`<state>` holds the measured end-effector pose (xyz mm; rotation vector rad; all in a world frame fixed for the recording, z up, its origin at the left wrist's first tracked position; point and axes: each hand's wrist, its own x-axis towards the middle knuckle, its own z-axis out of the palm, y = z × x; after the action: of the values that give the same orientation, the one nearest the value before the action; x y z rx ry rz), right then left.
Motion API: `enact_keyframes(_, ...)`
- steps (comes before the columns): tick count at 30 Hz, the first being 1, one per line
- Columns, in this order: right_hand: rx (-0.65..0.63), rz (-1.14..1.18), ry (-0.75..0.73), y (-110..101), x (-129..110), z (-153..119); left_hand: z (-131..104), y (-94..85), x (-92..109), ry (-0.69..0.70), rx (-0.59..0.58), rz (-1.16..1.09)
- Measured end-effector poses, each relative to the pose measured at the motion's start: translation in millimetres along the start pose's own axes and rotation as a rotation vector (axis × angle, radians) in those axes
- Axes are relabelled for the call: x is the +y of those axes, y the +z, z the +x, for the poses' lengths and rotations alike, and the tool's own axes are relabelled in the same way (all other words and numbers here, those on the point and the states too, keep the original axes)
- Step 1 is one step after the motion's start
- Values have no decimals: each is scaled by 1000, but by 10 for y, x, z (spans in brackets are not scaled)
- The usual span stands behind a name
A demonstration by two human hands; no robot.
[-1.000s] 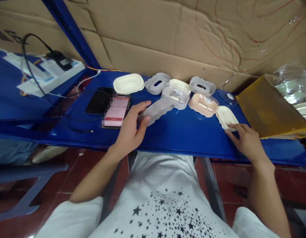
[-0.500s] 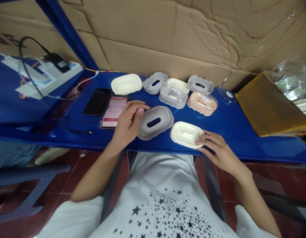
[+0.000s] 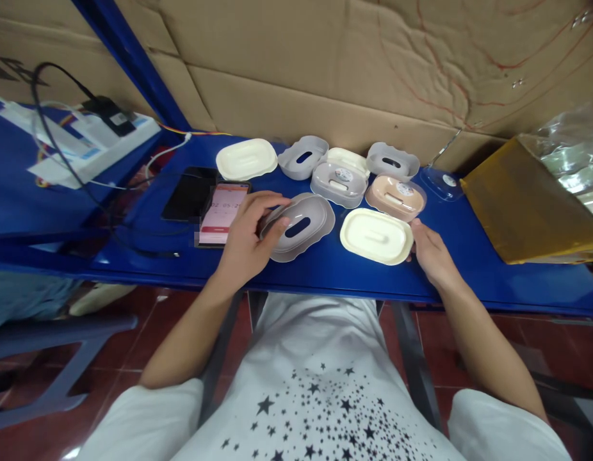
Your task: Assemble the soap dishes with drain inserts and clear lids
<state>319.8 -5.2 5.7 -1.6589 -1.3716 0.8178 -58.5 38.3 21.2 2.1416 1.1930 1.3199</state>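
Observation:
My left hand [image 3: 252, 234] is closed on the left rim of a grey soap dish shell [image 3: 318, 238], thumb over its inside and fingers along its far edge. The shell has an oval slot in its floor and is slightly tilted. In my right hand [image 3: 431, 251] is a cream soap dish tray [image 3: 357, 238], held by its right end, with the thumb near the rim and the fingers mostly hidden underneath. A raised bar runs along the middle of this tray. Apart from each other, the two pieces are over the front of the blue table [image 3: 320, 276].
Behind are another cream tray [image 3: 239, 163], grey shells [image 3: 291, 168] [image 3: 387, 168], a clear-lidded grey soap dish [image 3: 331, 192] and a pink one [image 3: 392, 203]. Phones [image 3: 224, 218] and a power strip [image 3: 104, 153] are left. A clear lid [image 3: 443, 186] lies near a taped box [image 3: 531, 205].
My right hand has lifted the cream tray and moved it away from me and slightly right, shifting its grip to the end. My left hand has taken hold of the grey shell, now tilted.

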Motion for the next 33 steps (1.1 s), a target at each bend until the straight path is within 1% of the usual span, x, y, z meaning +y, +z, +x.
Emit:
enact_keyframes(1,6,-49,-11,13,-2,45,0,0,15,0,-5,9)
enact_keyframes(3,5,-176,-89,47,-22,118,0,-2,41,4,-20,17)
enact_keyframes(5,-32,-271,-166,87,-64,161,-2,-5,55,17,-28,7)
enact_keyframes(7,-113,-281,-206,115,-122,158,-4,-9,63,36,-18,-3)
enact_keyframes(8,-138,-268,-234,118,-153,134,-5,-12,66,45,-4,-2)
enact_keyframes(9,-133,-264,-283,114,-183,93,-5,-17,70,52,12,5)
enact_keyframes(10,-92,-275,-352,103,-209,36,-6,-22,76,54,29,16)
enact_keyframes(12,48,-332,-528,71,-241,-123,-5,-34,90,52,58,41)
enact_keyframes(13,95,-362,-623,56,-245,-216,-5,-39,98,49,65,52)
enact_keyframes(14,102,-385,-721,47,-242,-313,-4,-44,107,48,69,60)
enact_keyframes(15,71,-402,-816,45,-231,-407,-4,-46,115,49,70,66)
enact_keyframes(16,15,-421,-899,51,-217,-492,-4,-47,124,57,72,69)
enact_keyframes(18,-131,-473,-1000,79,-181,-618,-4,-43,141,78,78,65)
enact_keyframes(19,-195,-499,-1010,96,-164,-654,-4,-39,149,85,79,61)
enact_keyframes(21,-287,-527,-974,118,-139,-674,-7,-28,168,84,77,58)
enact_keyframes(25,-374,-550,-889,115,-142,-603,-33,-4,218,69,96,39)
enact_keyframes(27,-353,-548,-863,129,-170,-571,-63,12,249,74,122,25)
enact_keyframes(29,-268,-511,-842,172,-212,-556,-104,39,284,128,136,25)
enact_keyframes(31,-173,-456,-850,231,-266,-550,-154,79,321,265,127,30)
enact_keyframes(33,-133,-413,-887,280,-327,-545,-205,130,356,447,78,19)
